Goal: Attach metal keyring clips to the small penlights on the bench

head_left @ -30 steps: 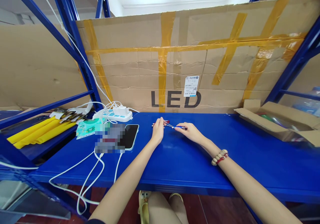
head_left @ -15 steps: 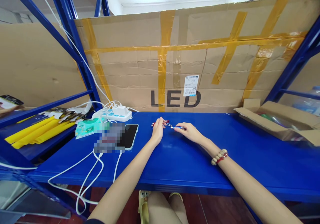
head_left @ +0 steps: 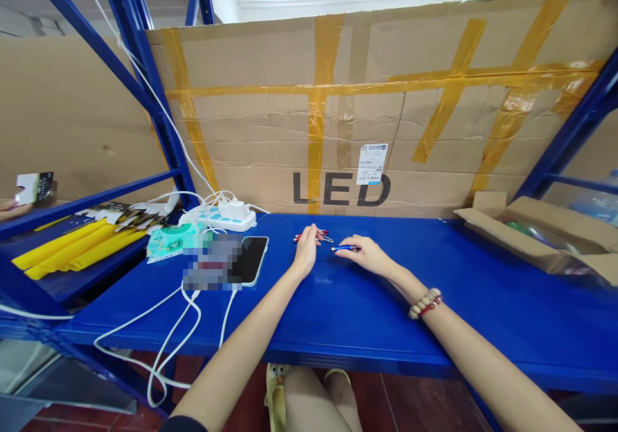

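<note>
My left hand (head_left: 306,252) is closed round a slim red metal tube (head_left: 297,239) that pokes out on both sides of the fingers. A silver wire clip (head_left: 327,239) sticks out to its right, just above the blue tabletop. My right hand (head_left: 369,255) pinches a slim blue tube (head_left: 342,248) with a silver tip that points left toward the clip. A small gap separates the blue tube from the clip. The fingers hide much of both tubes, and their exact kind is too small to tell.
Left on the blue table (head_left: 386,322) are a phone (head_left: 254,261), a teal packet (head_left: 168,242), a white power strip (head_left: 236,219) and cables. An open cardboard box (head_left: 535,248) stands at right. A large cardboard sheet (head_left: 251,129) forms the back. Yellow packages (head_left: 82,245) lie far left.
The blue tube's tip has come away from the silver clip, leaving a gap between them. My left hand has kept its hold on the red tube. A card-topped packet at the far left has shifted.
</note>
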`<state>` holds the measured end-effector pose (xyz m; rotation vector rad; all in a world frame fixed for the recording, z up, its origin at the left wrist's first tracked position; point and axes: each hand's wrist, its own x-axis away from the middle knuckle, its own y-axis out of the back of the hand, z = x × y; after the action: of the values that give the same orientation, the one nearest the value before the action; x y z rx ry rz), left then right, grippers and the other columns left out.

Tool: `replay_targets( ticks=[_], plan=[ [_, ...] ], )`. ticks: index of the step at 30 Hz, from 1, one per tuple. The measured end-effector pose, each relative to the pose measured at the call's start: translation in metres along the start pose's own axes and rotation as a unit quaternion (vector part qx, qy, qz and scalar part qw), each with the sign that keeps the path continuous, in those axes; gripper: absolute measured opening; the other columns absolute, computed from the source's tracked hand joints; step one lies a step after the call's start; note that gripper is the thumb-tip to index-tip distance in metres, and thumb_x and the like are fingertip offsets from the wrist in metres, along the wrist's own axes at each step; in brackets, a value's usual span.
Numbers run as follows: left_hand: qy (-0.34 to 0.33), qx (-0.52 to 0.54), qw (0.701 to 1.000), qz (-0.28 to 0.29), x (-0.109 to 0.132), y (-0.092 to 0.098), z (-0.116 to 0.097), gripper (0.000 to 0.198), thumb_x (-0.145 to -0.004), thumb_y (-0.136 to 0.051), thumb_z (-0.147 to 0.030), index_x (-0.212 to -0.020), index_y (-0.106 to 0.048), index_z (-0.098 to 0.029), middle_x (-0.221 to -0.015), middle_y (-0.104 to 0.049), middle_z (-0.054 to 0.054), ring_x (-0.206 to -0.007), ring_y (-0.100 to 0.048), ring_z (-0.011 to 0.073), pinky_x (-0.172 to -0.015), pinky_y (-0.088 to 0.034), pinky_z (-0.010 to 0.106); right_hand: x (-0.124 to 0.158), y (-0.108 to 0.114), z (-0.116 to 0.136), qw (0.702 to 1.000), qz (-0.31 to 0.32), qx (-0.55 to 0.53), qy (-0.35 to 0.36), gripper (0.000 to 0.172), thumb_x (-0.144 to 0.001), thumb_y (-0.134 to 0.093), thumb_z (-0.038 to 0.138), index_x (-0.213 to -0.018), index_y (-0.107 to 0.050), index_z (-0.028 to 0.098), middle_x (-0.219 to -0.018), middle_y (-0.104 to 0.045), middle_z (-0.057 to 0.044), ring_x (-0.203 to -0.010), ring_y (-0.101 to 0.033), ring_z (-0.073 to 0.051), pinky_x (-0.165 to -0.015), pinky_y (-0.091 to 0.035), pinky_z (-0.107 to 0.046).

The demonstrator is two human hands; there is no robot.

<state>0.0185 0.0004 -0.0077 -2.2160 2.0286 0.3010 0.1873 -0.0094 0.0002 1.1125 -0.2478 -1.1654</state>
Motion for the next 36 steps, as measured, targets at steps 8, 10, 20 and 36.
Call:
replay_targets(
  ticks=[8, 10, 20, 36],
  plan=[
    [-0.059, -0.086, 0.994, 0.018, 0.002, 0.002, 0.003, 0.028, -0.088, -0.035, -0.038, -0.076, -0.052, -0.018, -0.078, -0.062, 0.002, -0.072, -0.057, 0.0124, -0.069, -0.044, 0.024, -0.001, -0.001, -0.008, 1.000, 0.020, -0.018, 0.000, 0.034, -0.082, -0.050, 0.048, -0.095, -0.069, 0.024, -0.096, -0.068, -0.004, -0.086, -0.060, -0.020, -0.077, -0.045, -0.032],
    [-0.116, -0.171, 0.976, 0.068, 0.004, 0.004, 0.002, 0.023, -0.085, -0.044, -0.040, -0.082, -0.055, -0.020, -0.079, -0.063, 0.001, -0.074, -0.058, 0.0137, -0.072, -0.044, 0.025, -0.001, -0.002, -0.007, 0.999, 0.025, -0.023, 0.015, 0.034, -0.084, -0.047, 0.046, -0.097, -0.068, 0.023, -0.095, -0.068, -0.005, -0.085, -0.060, -0.020, -0.076, -0.046, -0.032],
    [-0.148, -0.468, 0.860, 0.139, 0.008, 0.018, -0.012, 0.014, -0.077, -0.061, -0.030, -0.087, -0.063, -0.020, -0.096, -0.067, 0.006, -0.096, -0.059, 0.0237, -0.088, -0.039, 0.037, -0.002, -0.011, -0.016, 0.998, 0.033, -0.021, 0.052, 0.037, -0.081, -0.050, 0.021, -0.118, -0.057, 0.019, -0.098, -0.060, -0.008, -0.084, -0.058, -0.017, -0.076, -0.048, -0.032],
    [-0.109, -0.493, 0.856, 0.114, 0.005, 0.017, -0.005, 0.018, -0.082, -0.053, -0.025, -0.094, -0.065, -0.019, -0.103, -0.064, 0.008, -0.102, -0.055, 0.0237, -0.090, -0.039, 0.037, 0.000, -0.010, -0.020, 0.999, -0.002, 0.026, 0.020, 0.035, -0.081, -0.053, 0.035, -0.113, -0.059, 0.022, -0.102, -0.058, -0.007, -0.082, -0.058, -0.017, -0.071, -0.049, -0.031]
  ],
)
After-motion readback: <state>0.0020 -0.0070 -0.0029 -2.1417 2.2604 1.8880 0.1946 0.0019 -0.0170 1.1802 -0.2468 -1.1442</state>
